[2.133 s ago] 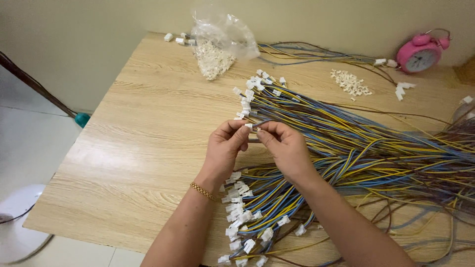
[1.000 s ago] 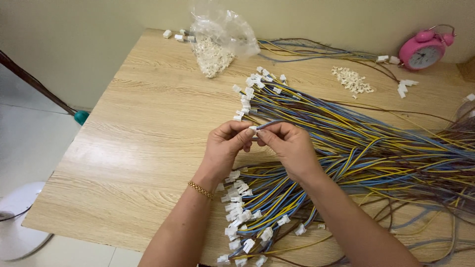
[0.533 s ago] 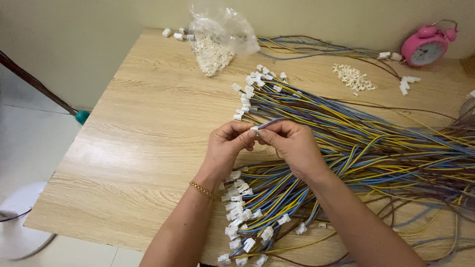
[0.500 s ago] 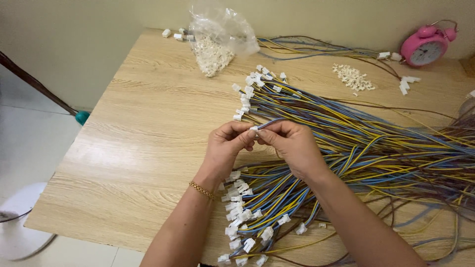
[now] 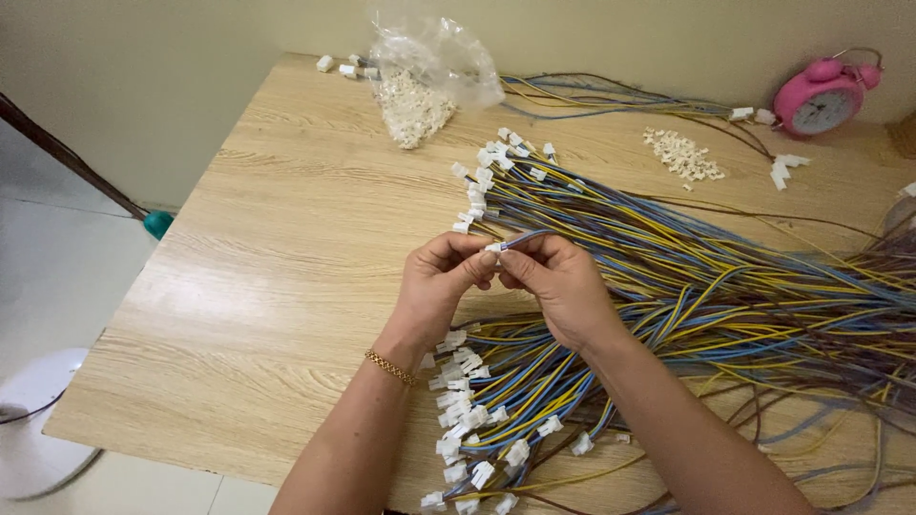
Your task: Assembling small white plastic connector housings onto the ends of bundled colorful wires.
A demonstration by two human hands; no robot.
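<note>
My left hand [image 5: 441, 283] and my right hand [image 5: 556, 283] meet above the wooden table [image 5: 267, 248]. Between their fingertips sits a small white connector [image 5: 494, 248] on the end of a blue and yellow wire [image 5: 528, 236]. The left fingers pinch the connector; the right fingers hold the wire just behind it. Under the hands lies a big bundle of blue, yellow and brown wires [image 5: 725, 277]. Many wire ends carry white connectors, in one cluster [image 5: 491, 172] beyond the hands and another [image 5: 468, 410] near the front edge.
A clear plastic bag of white connectors [image 5: 420, 81] lies at the table's back. A small heap of loose connectors [image 5: 683, 154] and a pink alarm clock [image 5: 819, 97] stand at the back right. White floor [image 5: 57, 315] lies left of the table edge.
Both hands stay together at the same spot, with small finger movements on the connector and wire. The view has shifted slightly.
</note>
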